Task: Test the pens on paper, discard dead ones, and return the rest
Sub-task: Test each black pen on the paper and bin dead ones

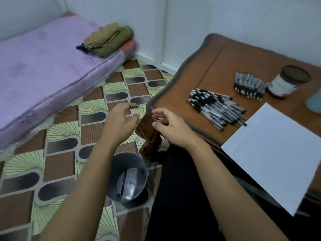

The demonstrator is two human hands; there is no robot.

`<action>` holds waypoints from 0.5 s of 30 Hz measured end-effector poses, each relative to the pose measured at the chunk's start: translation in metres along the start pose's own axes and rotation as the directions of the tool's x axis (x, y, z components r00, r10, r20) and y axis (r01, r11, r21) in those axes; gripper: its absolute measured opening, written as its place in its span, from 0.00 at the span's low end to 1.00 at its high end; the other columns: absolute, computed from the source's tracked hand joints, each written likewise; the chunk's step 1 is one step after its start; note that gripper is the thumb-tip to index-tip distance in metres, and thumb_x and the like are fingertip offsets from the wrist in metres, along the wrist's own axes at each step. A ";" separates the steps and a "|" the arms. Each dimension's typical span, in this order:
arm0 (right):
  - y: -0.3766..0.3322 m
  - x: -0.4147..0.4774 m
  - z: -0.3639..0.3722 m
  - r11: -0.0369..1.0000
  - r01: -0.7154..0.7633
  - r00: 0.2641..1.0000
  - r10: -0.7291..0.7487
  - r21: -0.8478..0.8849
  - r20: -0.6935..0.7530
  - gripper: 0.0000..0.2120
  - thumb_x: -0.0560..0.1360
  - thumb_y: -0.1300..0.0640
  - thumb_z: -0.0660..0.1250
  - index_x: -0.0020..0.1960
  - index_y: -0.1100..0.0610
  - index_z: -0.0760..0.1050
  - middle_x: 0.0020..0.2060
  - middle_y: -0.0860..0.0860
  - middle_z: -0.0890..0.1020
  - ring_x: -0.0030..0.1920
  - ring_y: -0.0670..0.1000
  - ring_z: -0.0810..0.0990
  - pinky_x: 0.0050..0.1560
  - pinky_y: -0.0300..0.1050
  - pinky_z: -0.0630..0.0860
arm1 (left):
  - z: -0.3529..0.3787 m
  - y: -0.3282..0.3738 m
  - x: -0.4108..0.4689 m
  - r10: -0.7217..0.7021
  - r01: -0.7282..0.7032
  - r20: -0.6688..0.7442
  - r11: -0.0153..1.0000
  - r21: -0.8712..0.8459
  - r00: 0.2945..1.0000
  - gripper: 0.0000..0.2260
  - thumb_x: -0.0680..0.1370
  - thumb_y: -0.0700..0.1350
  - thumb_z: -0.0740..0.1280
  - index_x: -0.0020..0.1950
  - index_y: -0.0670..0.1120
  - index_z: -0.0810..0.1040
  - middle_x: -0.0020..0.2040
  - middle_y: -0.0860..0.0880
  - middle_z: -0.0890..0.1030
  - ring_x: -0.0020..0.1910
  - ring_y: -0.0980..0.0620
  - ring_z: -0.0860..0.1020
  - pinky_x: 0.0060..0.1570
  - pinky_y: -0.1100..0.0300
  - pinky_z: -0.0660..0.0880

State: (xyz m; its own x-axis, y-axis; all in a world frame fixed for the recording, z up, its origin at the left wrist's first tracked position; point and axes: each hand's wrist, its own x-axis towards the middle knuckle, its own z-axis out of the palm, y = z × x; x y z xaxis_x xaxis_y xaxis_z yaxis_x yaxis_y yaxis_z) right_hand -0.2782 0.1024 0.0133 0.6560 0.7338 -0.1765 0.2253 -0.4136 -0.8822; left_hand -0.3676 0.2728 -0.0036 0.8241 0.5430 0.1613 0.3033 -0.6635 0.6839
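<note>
Brown wooden table corner: left hand fingers spread, right hand fingers loosely curled, empty; grey metal bin below.

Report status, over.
Left hand open, right hand loosely curled, both empty, beside table corner. One pen in bin; pen pile, pen row, paper on table. Nothing blocking.

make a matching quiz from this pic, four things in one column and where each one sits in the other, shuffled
Things:
1 bin
2 paper
3 jar
4 folded cloth

Places:
a beside the smaller pen row
b on the floor
c on the mattress
d beside the larger pen pile

Pairs: 1-b, 2-d, 3-a, 4-c
</note>
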 end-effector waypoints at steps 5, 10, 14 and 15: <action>0.015 -0.029 -0.085 1.000 0.005 0.977 -0.011 -0.028 -0.212 0.15 0.80 0.53 0.65 0.67 0.45 0.72 0.62 0.42 0.77 0.64 0.43 0.74 0.64 0.43 0.71 | 0.022 0.078 0.033 0.225 -0.230 0.123 0.973 0.026 0.967 0.14 0.79 0.46 0.68 0.65 0.49 0.79 0.64 0.47 0.78 0.63 0.50 0.75 0.61 0.59 0.67; 0.048 -0.065 -0.157 0.982 -0.130 0.910 0.064 -0.136 -0.410 0.19 0.79 0.56 0.64 0.70 0.49 0.70 0.59 0.45 0.75 0.59 0.48 0.75 0.52 0.42 0.74 | 0.080 0.135 0.050 0.344 -0.363 0.263 0.931 0.025 0.901 0.15 0.78 0.45 0.70 0.65 0.47 0.80 0.63 0.45 0.78 0.63 0.47 0.76 0.58 0.65 0.64; 0.095 -0.082 -0.190 0.940 -0.284 0.826 0.140 -0.189 -0.547 0.21 0.79 0.56 0.65 0.71 0.53 0.70 0.65 0.49 0.74 0.65 0.52 0.72 0.62 0.48 0.69 | 0.132 0.163 0.055 0.380 -0.419 0.366 0.908 0.029 0.849 0.15 0.79 0.47 0.68 0.65 0.47 0.79 0.64 0.45 0.77 0.65 0.45 0.73 0.65 0.58 0.66; 0.108 -0.085 -0.197 0.924 -0.326 0.805 0.160 -0.201 -0.571 0.22 0.78 0.56 0.65 0.72 0.53 0.70 0.68 0.50 0.74 0.69 0.53 0.70 0.67 0.51 0.67 | 0.144 0.168 0.056 0.390 -0.436 0.381 0.899 0.039 0.838 0.14 0.80 0.48 0.68 0.65 0.49 0.79 0.65 0.46 0.76 0.66 0.46 0.71 0.68 0.54 0.67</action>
State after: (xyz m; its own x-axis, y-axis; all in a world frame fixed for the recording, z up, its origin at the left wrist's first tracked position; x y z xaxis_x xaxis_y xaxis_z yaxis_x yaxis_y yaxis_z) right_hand -0.1680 -0.1108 0.0196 0.9756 0.2170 -0.0339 0.1390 -0.7297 -0.6695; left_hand -0.2020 0.1176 0.0178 0.9914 0.0004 0.1309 -0.0680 -0.8532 0.5171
